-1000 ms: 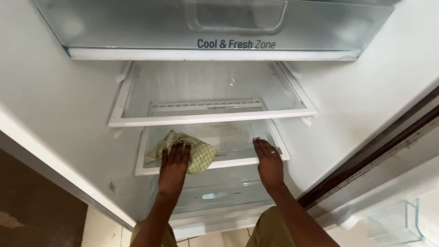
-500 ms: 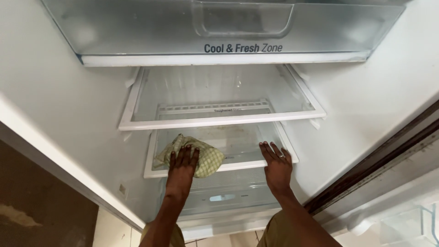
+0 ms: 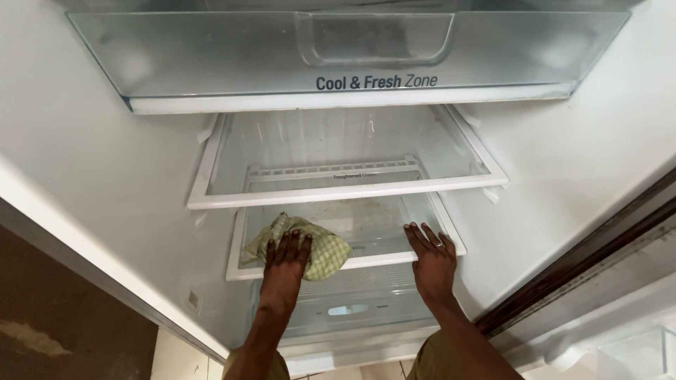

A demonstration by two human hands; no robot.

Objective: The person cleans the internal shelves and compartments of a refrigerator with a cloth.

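The left hand (image 3: pixel 285 257) presses flat on a checked cloth (image 3: pixel 299 246) at lower centre of the frame on the lower shelf (image 3: pixel 366 260), whose glass looks part-wiped with brown specks left, while the right hand (image 3: pixel 433 257), open and empty, steadies its front edge.

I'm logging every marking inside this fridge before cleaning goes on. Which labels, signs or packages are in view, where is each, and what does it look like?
Drawer label: dark lettering on the clear top drawer's front, centred.
Shelf marking: tiny dark print on the upper glass shelf's front edge.
Small sticker: pale square on the left inner wall, low down.
No packages or screens show.
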